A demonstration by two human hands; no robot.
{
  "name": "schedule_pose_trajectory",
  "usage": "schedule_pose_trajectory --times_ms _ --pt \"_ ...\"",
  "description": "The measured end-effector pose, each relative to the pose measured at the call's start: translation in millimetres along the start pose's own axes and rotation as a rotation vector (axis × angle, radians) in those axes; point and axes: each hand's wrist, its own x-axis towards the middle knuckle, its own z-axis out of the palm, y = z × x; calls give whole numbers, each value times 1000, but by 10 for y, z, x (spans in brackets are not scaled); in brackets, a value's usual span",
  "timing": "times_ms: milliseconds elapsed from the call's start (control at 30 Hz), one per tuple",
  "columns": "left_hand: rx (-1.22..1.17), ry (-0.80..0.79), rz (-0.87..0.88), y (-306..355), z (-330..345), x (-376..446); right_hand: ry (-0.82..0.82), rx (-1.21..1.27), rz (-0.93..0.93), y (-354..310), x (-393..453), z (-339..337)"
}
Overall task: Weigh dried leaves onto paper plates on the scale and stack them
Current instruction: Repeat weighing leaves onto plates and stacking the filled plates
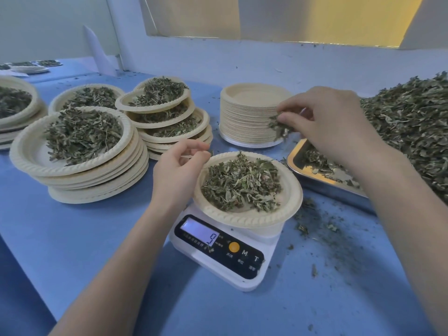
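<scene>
The right hand (327,122) pinches a tuft of dried leaves (278,127) beside the plate (242,218) on the scale (218,253); crumbs may scatter or overshoot; the left hand (178,166) seems to pinch its rim.

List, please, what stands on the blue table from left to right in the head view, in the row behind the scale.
Stack of filled plates → tilted pile of filled plates → stack of empty plates → right hand pinching leaves → loose leaf heap.
</scene>
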Motion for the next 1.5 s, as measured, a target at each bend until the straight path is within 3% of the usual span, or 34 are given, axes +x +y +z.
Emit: schedule_pose_trajectory --times_ms 100,167,233,433,567,733,1233,1367,1500 --pt "4 -3 0 -3 7 0 -159 -396 152 192 23 9" --pt "6 -4 5 -11 16 -1 -335 -501 207 210 -18 25" --pt "12 -7 12 -25 21 -1 -421 -384 175 170 -37 40" --pt "24 -9 10 -3 6 -4 -423 162 -80 -246 -101 120" --pt "39 -8 2 20 -5 -8 -512 200 -175 -383 -156 180" --pt "42 -5 -3 21 -11 -8 -605 67 -219 -377 -177 213" --pt "27 -5 11 2 -19 11 -490 138 -205 -388 -157 225" --pt "27 -5 7 -9 -13 18 -593 -92 -212 -436 -217 347" --pt "21 -2 4 -34 -23 33 -474 -103 -281 -472 -223 414"
